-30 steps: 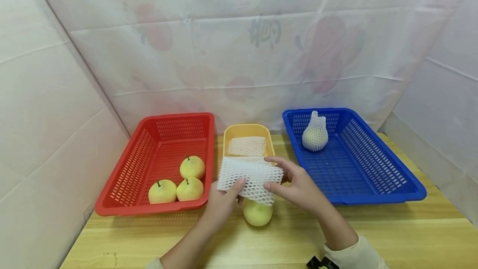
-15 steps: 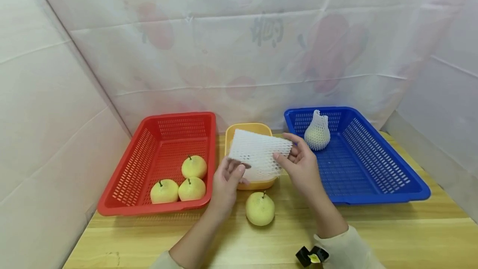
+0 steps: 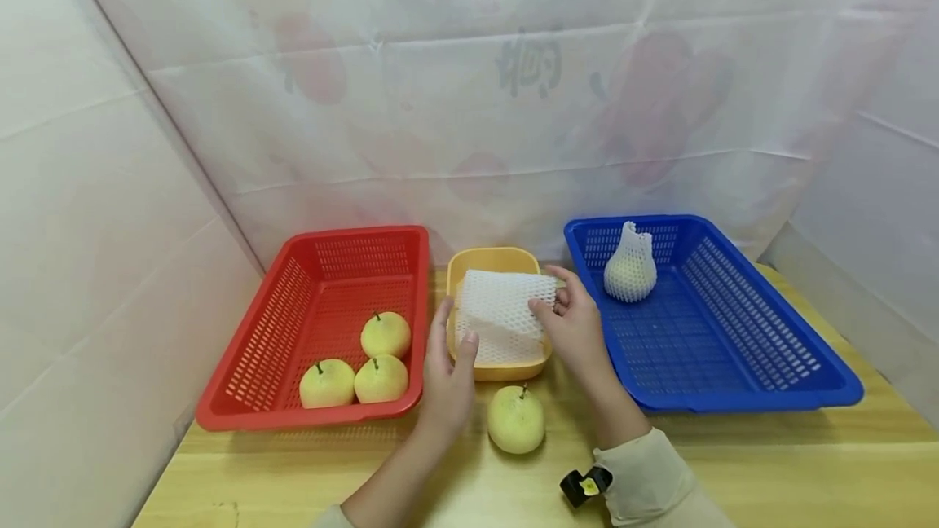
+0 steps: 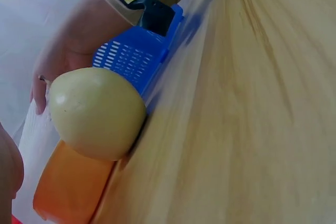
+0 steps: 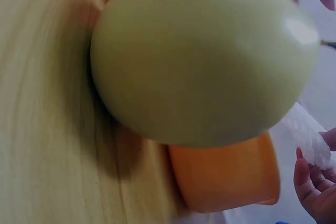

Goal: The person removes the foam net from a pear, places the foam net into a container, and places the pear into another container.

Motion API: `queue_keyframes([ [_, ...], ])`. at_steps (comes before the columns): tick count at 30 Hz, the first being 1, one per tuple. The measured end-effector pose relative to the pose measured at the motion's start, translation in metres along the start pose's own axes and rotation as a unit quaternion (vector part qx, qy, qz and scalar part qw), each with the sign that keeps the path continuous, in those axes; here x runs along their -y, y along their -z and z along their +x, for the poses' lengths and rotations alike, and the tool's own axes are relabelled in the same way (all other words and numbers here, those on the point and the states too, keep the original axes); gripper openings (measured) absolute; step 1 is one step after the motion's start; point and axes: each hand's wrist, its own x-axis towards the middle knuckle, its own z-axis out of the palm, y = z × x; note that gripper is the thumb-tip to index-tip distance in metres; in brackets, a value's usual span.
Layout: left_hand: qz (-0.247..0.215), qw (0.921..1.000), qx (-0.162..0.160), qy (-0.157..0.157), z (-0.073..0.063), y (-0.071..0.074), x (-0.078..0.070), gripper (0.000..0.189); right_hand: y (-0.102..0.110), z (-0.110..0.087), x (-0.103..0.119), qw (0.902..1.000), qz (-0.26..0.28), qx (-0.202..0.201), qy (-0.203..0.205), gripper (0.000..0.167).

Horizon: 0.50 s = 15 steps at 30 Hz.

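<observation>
In the head view my right hand [image 3: 575, 324] pinches the right edge of a white foam net sleeve [image 3: 502, 312], which lies flattened over the yellow tray [image 3: 506, 371]. My left hand [image 3: 449, 377] is at the sleeve's left side, its fingers extended and thumb apart. A round yellow-green pear [image 3: 516, 420] stands on the table in front of the tray, stem up, between the forearms. Seen from the right wrist, the pear [image 5: 205, 61] fills much of the picture, with the pinched sleeve [image 5: 310, 140] at the lower right.
To the left, a red basket [image 3: 311, 414] holds three bare pears [image 3: 385, 335]. The blue basket [image 3: 734, 402] on the right contains one pear in a foam net [image 3: 631, 271]. A black wrist device [image 3: 585, 486] sits by the right sleeve. A pale cloth [image 3: 469, 104] hangs behind.
The foam sleeve, first held by both hands over the pear, has moved back and down over the yellow tray. My left fingers have straightened off it while my right hand keeps its pinch.
</observation>
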Motion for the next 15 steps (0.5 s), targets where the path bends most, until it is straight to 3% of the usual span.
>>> queue_keyframes([
  [4,0.096,0.9947,0.033,0.014,0.003,-0.002,0.003,0.059,-0.008,0.008,-0.009,0.9995,-0.027,0.012,-0.013,0.054],
  [7,0.189,0.9795,0.071,0.008,0.007,-0.005,0.005,0.06,-0.014,0.013,-0.013,0.9984,-0.046,0.023,-0.022,0.056],
  [10,0.28,0.9545,0.101,-0.02,0.012,-0.009,0.008,0.057,-0.019,0.018,-0.016,0.9978,-0.05,0.037,-0.025,0.058],
  [13,0.362,0.9232,0.122,-0.041,0.018,-0.013,0.009,0.052,-0.022,0.022,-0.017,0.9975,-0.046,0.047,-0.024,0.058],
  [15,0.417,0.8981,0.132,-0.048,0.022,-0.016,0.008,0.049,-0.023,0.025,-0.018,0.9968,-0.055,0.055,-0.02,0.058],
])
